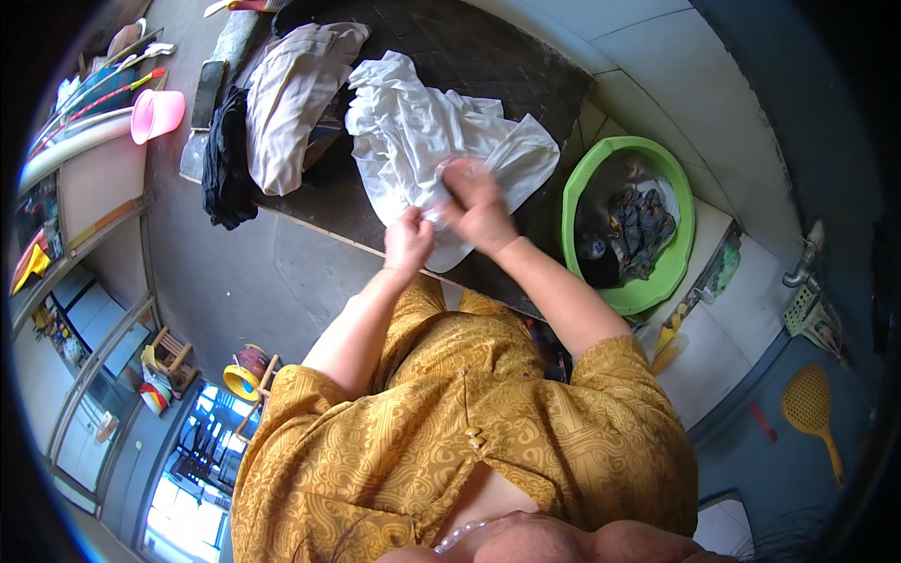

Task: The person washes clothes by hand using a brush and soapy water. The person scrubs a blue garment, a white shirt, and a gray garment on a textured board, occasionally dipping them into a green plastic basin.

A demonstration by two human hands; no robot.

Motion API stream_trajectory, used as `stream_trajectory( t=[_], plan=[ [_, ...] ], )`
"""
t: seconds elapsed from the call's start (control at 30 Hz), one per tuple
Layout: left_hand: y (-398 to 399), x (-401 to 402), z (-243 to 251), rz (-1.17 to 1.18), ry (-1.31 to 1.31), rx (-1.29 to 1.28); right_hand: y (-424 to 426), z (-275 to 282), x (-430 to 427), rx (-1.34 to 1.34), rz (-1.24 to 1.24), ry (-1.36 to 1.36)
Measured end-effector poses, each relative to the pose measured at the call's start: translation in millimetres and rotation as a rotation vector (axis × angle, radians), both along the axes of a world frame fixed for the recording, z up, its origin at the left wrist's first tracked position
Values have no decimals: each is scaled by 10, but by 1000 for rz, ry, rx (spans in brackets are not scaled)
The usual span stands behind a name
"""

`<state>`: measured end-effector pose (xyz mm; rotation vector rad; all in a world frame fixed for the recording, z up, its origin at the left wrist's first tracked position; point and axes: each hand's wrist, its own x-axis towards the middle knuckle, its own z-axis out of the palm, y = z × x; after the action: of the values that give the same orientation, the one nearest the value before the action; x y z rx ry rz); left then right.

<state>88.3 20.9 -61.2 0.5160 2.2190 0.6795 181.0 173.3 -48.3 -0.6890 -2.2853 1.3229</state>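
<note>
A wet-looking white garment [436, 134] lies bunched on a dark slab before me. My left hand [408, 243] is closed on the near edge of its cloth. Blurred by motion, my right hand [479, 204] is over the cloth just to the right of my left; whether its fingers grip anything cannot be told. To the left on the slab lies a beige garment [292, 105], with a black garment [229, 158] beside it, hanging over the slab's edge.
Right of the slab stands a green plastic basin [679, 260] holding dark cloth [642, 229] in water. A metal tap [804, 264] and a yellow strainer [808, 401] are at the far right. A pink plastic tub [156, 116] sits at the upper left.
</note>
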Motion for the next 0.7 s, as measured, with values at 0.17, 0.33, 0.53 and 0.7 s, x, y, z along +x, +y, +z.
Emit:
stream_trajectory(
  t=[0.17, 0.33, 0.53, 0.7],
  plan=[
    [39, -320, -85, 127, -603, 28, 1197, -815, 196, 432, -255, -235],
    [-227, -382, -39, 295, -627, 44, 1083, -586, -40, 354, -475, -268],
    [-357, -397, -164, 252, -515, 38, -10, -272, -104, 419, 323, -149],
    [-220, -329, -163, 189, -414, 21, 1544, -768, 132, 402, -615, -479]
  ],
)
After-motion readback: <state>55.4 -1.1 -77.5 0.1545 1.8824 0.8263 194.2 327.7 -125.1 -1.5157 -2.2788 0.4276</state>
